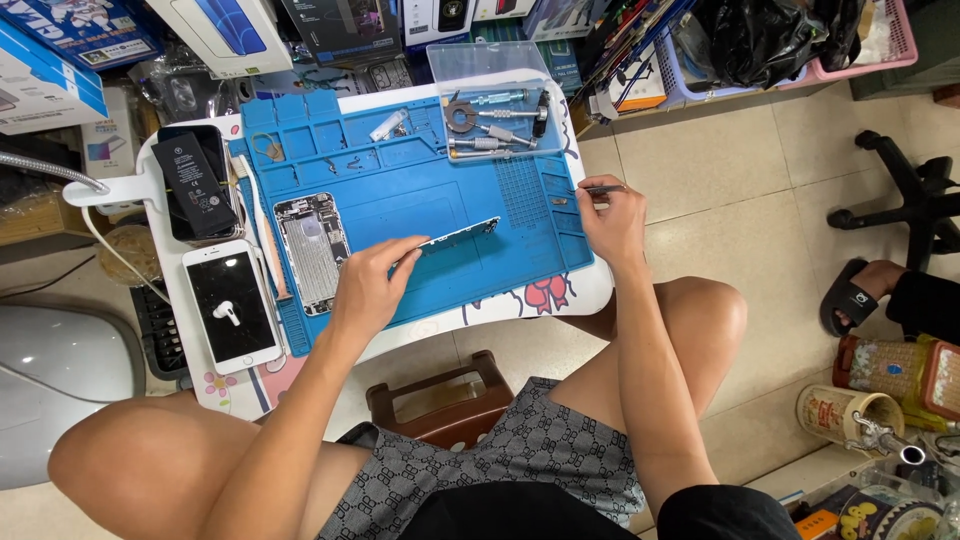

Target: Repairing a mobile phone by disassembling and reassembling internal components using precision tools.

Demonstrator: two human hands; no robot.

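From my head view, my left hand [368,290] pinches the near end of a thin phone part [458,237] — a long, narrow strip seen edge-on, tilted up off the blue work mat [420,200]. The fingers are closed on its left end, and the rest of the strip runs away to the right of the grip, over the middle of the mat. My right hand [610,222] rests at the mat's right edge, its fingers closed around a slim metal tool [603,189] whose tip points left toward the mat; the tool and the strip are well apart.

Just left of my left hand lies an opened phone body [311,250], its insides showing, flat on the mat. Further left, off the mat on the white table [560,300], sits a white phone [232,306] with its screen up, and above it a black battery [194,178]. A clear tray of tools [495,115] stands at the mat's far right corner.
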